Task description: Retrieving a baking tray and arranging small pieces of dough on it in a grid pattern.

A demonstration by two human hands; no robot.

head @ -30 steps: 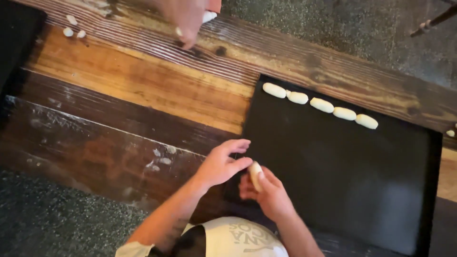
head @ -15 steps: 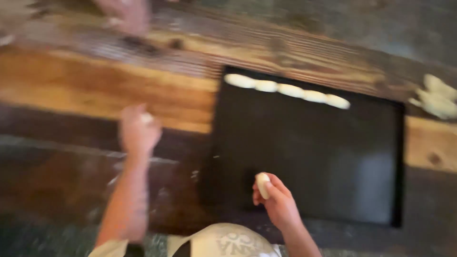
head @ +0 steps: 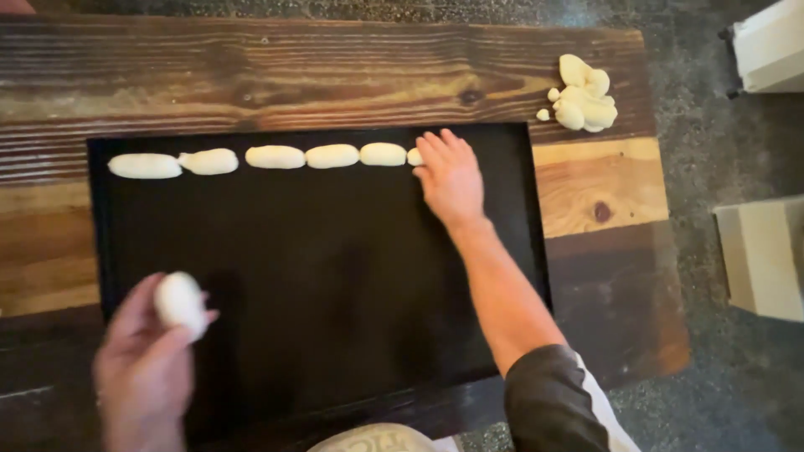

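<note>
A black baking tray (head: 318,276) lies on a wooden table (head: 251,75). Several oblong dough pieces (head: 275,156) form a row along the tray's far edge. My right hand (head: 450,176) reaches to the right end of that row, fingers laid over a small dough piece (head: 414,156) that peeks out by the thumb. Over the tray's near left corner, my left hand (head: 142,368) holds a round dough ball (head: 179,301) at its fingertips.
A lump of spare dough (head: 584,95) sits on the table beyond the tray's far right corner. Pale boxes (head: 764,255) stand on the grey floor to the right. Part of another person's hand (head: 15,5) shows at the top left edge.
My right hand has carried its dough piece from the tray's near edge to the end of the far row. My left hand has come back from the table holding a dough ball.
</note>
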